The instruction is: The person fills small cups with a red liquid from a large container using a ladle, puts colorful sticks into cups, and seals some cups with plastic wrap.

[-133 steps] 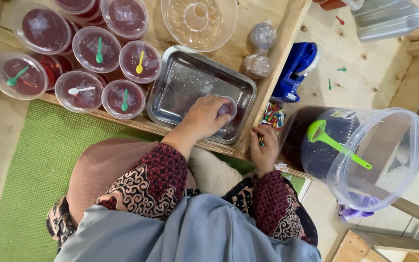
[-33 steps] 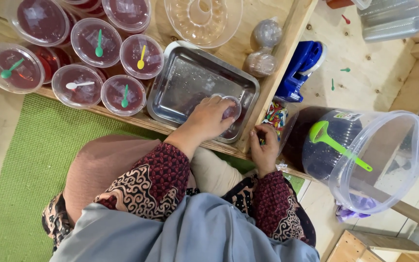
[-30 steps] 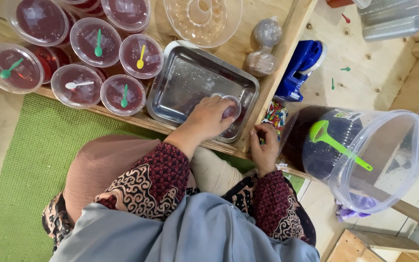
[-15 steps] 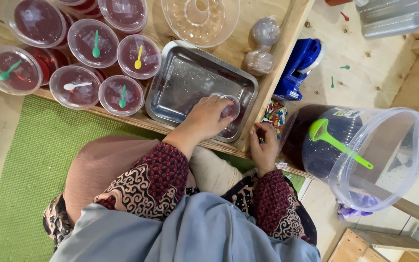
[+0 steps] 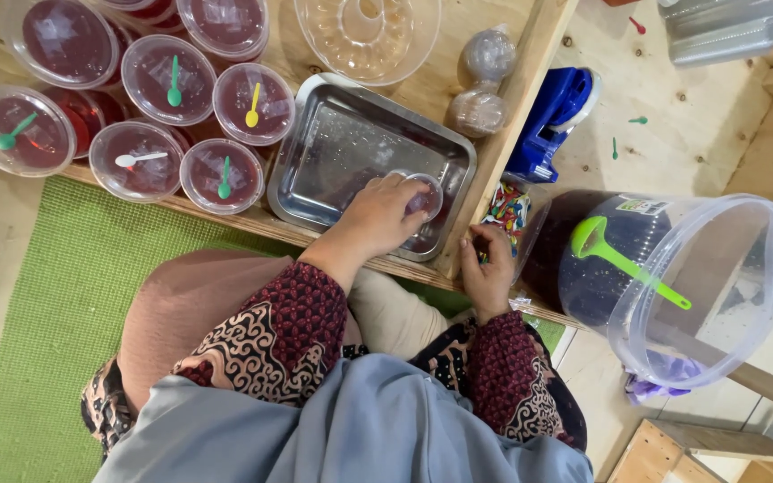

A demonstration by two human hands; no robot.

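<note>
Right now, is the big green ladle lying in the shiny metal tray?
No, the green ladle leans inside the big clear bucket, away from the metal tray.

Lidded red cups with spoons (image 5: 170,68): five. Metal tray (image 5: 333,152): one. Clear tub (image 5: 709,286): one. Green ladle (image 5: 624,261): one.

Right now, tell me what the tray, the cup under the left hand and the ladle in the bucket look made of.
Tray: metal, likely stainless steel; grey, glossy, with mirror-like glare.
Cup under the left hand: clear thin plastic, probably disposable; the tray shows through it.
Ladle: bright green, matte, one moulded piece, so plastic.
Bucket: translucent plastic with a glossy rim.
</note>
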